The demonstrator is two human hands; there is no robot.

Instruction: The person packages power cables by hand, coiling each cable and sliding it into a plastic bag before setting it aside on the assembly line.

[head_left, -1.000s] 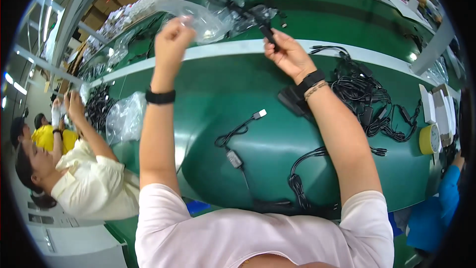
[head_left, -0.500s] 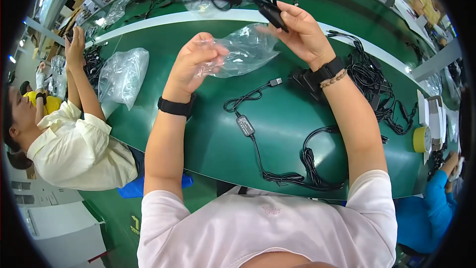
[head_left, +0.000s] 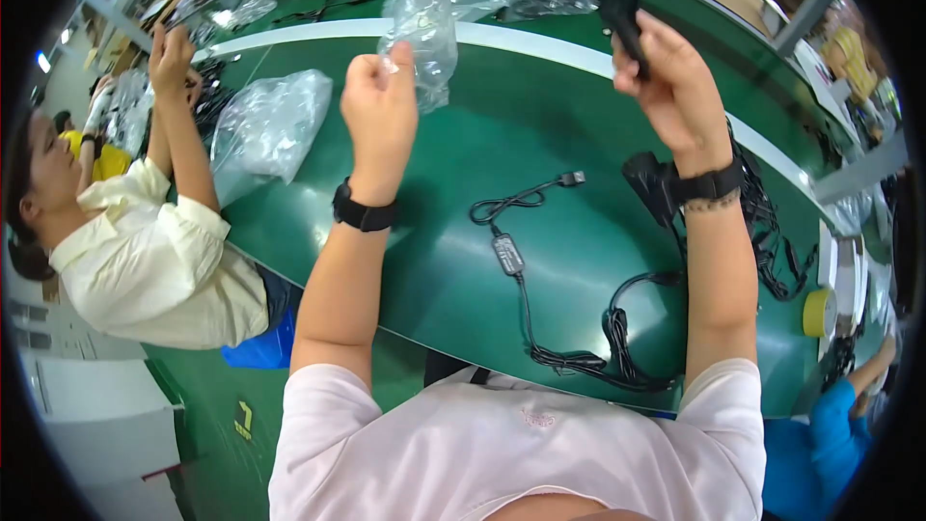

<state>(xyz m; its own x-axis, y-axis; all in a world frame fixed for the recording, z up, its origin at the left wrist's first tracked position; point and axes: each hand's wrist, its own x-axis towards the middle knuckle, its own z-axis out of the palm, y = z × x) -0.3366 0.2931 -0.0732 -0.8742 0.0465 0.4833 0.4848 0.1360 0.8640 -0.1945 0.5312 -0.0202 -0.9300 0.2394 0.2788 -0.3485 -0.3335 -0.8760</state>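
Note:
A crumpled clear plastic bag point(head_left: 426, 24) hangs up and away from my left hand point(head_left: 381, 96), whose thumb and fingers are closed on its near edge. Farther right, my right hand point(head_left: 673, 87) grips a black cable point(head_left: 625, 27) by a thick dark end; motion blurs the rest. On the green table point(head_left: 453, 280) between my forearms lies another black cable with a USB plug point(head_left: 572, 178), a small labelled box point(head_left: 507, 254) and a tied coil point(head_left: 617, 338). A black device point(head_left: 649, 185) sits beside my right wrist.
A second clear bag point(head_left: 275, 125) lies left, near a co-worker in a cream shirt point(head_left: 145, 251). Tangled black cables point(head_left: 772, 232) are heaped at the right, beside a yellow tape roll point(head_left: 819, 313). A white strip point(head_left: 540, 46) crosses the table's far side.
My hands have moved apart: the right one has gone right with the black cable, while the left has raised the plastic bag. The view has shifted a little.

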